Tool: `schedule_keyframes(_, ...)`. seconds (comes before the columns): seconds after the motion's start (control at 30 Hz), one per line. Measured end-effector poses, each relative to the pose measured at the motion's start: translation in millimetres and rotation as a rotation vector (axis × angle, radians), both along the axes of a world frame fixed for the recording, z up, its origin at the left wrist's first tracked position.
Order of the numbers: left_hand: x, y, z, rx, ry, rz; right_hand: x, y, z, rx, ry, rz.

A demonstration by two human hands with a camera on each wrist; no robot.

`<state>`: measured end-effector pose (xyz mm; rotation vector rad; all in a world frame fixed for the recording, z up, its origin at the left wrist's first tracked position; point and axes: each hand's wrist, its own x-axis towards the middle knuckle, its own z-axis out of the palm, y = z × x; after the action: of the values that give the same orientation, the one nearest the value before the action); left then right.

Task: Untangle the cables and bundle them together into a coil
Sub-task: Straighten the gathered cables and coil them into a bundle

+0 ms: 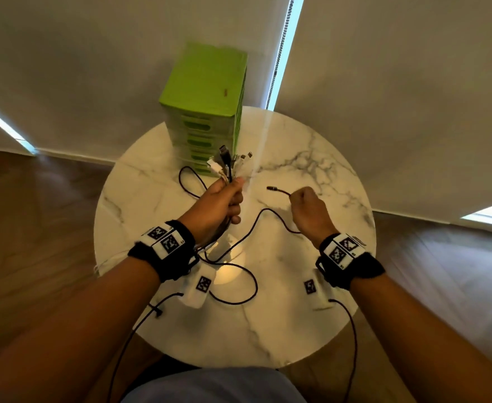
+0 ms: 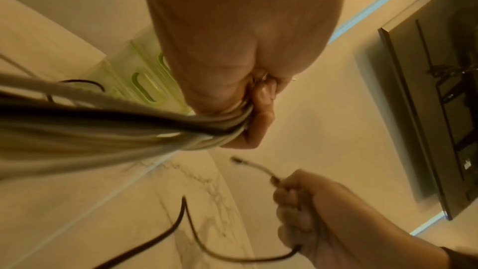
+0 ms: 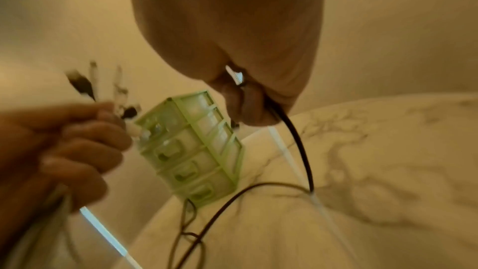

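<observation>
My left hand [image 1: 224,200] grips a bundle of white and black cables [image 1: 227,164] upright above the marble table [image 1: 311,330]; their plugs fan out above the fist. In the left wrist view the cable bundle [image 2: 116,128] runs out of the fist [image 2: 248,109] to the left. My right hand [image 1: 308,210] holds a single black cable [image 1: 278,191] near its plug, which sticks out to the left. The rest of that black cable [image 1: 239,242] loops across the table toward my left wrist. In the right wrist view the black cable [image 3: 297,140] hangs from my curled fingers [image 3: 248,107].
A green drawer unit [image 1: 207,112] stands at the table's far edge, just behind the bundle. Pale blinds [image 1: 398,97] hang behind the table. Thin black leads [image 1: 352,344] trail from both wristbands over the near edge. Wooden floor [image 1: 35,213] surrounds the round table.
</observation>
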<state>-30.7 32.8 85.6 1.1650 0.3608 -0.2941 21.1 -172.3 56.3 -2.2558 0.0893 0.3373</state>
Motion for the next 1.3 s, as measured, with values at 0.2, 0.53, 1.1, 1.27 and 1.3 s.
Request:
schedule_keyframes(0.2,3,13,6,-0.151,0.058,0.107,-45,48,55,0.472,-0.206,0.061)
schedule_keyframes(0.53,-9,31,6,-0.243,-0.059,0.0,-81,95,63,0.222,-0.27,0.425)
schedule_keyframes(1.1,0,68,20,0.162,-0.258,0.14,-80,80,35,-0.294,-0.279,0.679)
schedule_keyframes(1.27,13,108,42,-0.036,-0.249,0.262,-90,42,-2,-0.094,0.107,0.565)
schedule_keyframes(1.3,14,112,43,-0.028,-0.244,0.248,-89,40,-6,-0.121,0.113,0.567)
